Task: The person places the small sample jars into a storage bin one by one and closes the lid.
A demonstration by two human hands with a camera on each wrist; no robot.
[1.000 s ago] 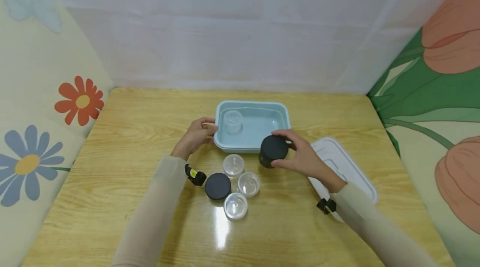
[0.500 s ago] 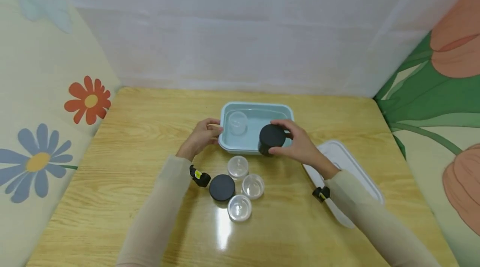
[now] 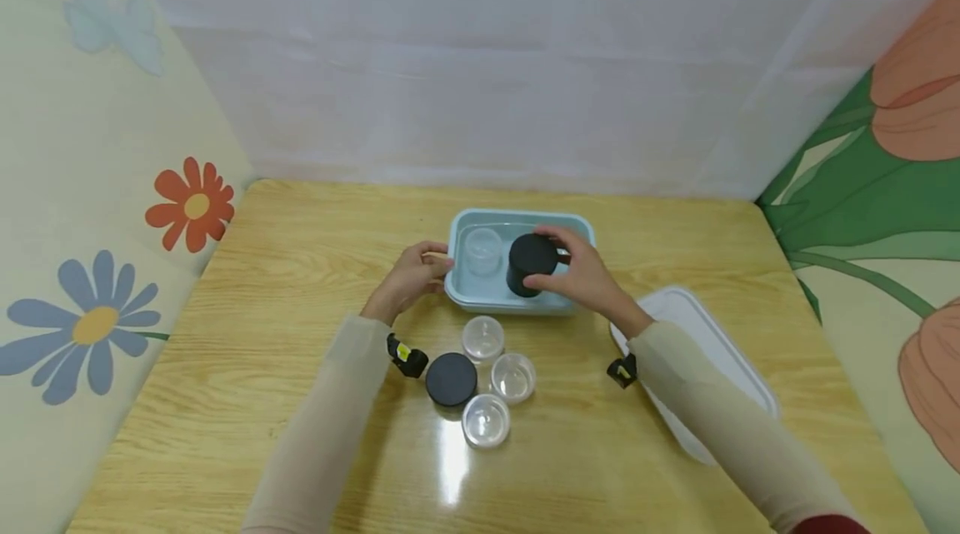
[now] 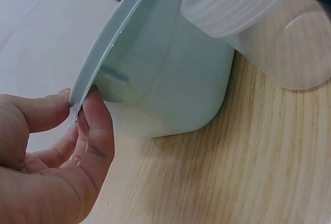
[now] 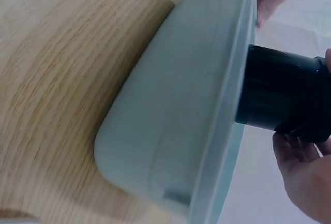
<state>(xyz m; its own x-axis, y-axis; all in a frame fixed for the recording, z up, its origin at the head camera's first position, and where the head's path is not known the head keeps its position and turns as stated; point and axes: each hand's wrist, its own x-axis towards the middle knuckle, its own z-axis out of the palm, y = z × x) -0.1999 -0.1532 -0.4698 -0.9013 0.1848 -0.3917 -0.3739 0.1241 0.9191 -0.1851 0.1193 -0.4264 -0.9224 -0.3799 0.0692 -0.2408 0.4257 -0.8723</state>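
Observation:
My left hand (image 3: 411,277) pinches the left rim of a light blue plastic tub (image 3: 461,292); in the left wrist view the thumb lies on one side of the rim and the fingers on the other. From above, my right hand (image 3: 581,271) grips a black lidded jar (image 3: 532,255) by its lid. In the right wrist view the lower end of the black jar (image 5: 282,87) dips past the tub's rim, its base hidden by the tub wall. Inside the tub, on the left, stands a small clear plastic jar (image 3: 483,249).
In front of the tub several jars stand close together: a black-lidded one (image 3: 452,380) and clear ones, such as the clear jar (image 3: 486,421) nearest me. A white tub lid (image 3: 701,359) lies on the wooden table (image 3: 300,251) under my right forearm.
My right hand has carried the black jar left and away from me, from in front of the tub's near rim to over its inside. The left hand keeps its hold on the rim.

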